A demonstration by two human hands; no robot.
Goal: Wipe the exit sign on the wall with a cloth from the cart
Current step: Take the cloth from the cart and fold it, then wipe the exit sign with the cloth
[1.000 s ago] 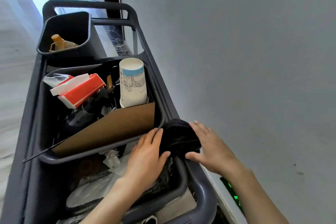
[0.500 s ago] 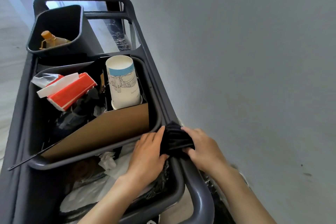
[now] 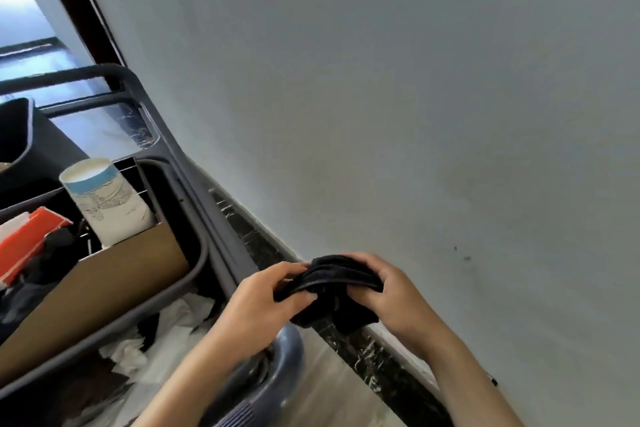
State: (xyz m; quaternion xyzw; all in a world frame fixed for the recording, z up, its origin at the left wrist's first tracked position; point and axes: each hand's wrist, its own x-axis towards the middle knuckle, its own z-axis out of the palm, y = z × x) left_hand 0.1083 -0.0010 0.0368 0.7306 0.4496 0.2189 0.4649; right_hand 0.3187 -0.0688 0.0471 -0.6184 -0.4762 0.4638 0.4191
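Observation:
A dark, bunched cloth [image 3: 329,291] hangs between both my hands, clear of the cart and in front of the wall's base. My left hand [image 3: 263,305] pinches its left end and my right hand [image 3: 388,295] grips its right end. The grey cart [image 3: 221,253] stands to my left along the wall. No exit sign shows in this view.
The plain grey wall [image 3: 415,97] fills the right side, with a dark marbled skirting [image 3: 363,350] at its foot. The cart's bin holds a paper cup [image 3: 107,198], an orange tissue box [image 3: 27,239], a brown cardboard sheet [image 3: 114,284] and crumpled white paper [image 3: 166,329]. A dark door frame [image 3: 79,0] is at top left.
Both hands have lifted the cloth off the cart's rim and brought it right, toward the wall. The view has swung right, so the cart now sits at the left edge.

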